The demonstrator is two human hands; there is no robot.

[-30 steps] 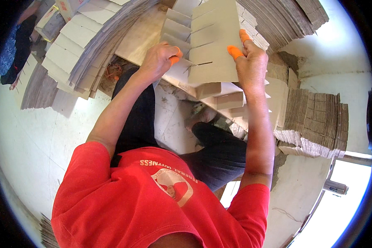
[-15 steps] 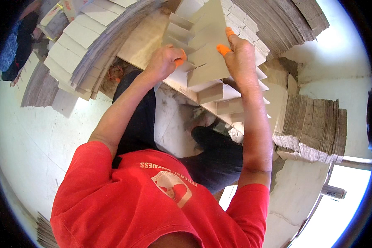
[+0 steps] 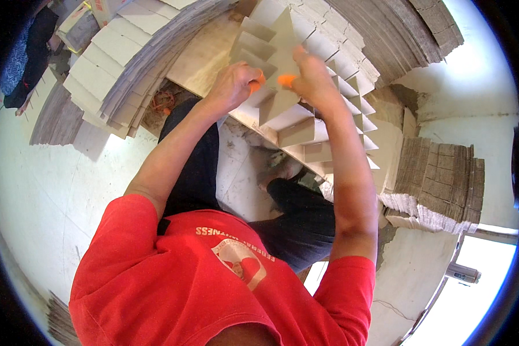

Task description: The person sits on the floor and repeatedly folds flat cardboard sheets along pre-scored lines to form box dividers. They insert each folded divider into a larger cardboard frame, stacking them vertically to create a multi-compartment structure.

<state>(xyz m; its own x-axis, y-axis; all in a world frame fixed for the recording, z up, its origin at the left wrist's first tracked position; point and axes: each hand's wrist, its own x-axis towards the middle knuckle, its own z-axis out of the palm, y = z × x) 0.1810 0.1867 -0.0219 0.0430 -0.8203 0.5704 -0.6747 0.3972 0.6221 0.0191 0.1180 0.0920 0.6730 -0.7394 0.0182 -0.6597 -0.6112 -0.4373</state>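
Cardboard sheet (image 3: 283, 43) in the head view: what's changed?

It stands more edge-on than a moment ago, among the cross strips (image 3: 297, 131), so it seems better lined up with them. My right hand (image 3: 314, 78) pinches it; my left hand (image 3: 235, 85) pinches a strip's end.

And the material?

Matte, thin, grey-beige board; angular strips enclose open cells on the pale tabletop (image 3: 205, 64).

Passage is left over the bare strip of table (image 3: 200, 61) between the left stack (image 3: 112, 60) and the left hand (image 3: 235, 85), and over the floor (image 3: 57, 196) left of the body. Between the two hands the gap is filled by a sheet (image 3: 282, 43), and near the right hand (image 3: 315, 81) the way is broken by dividers (image 3: 296, 132). Access is blocked beyond by the far stack (image 3: 386, 37).
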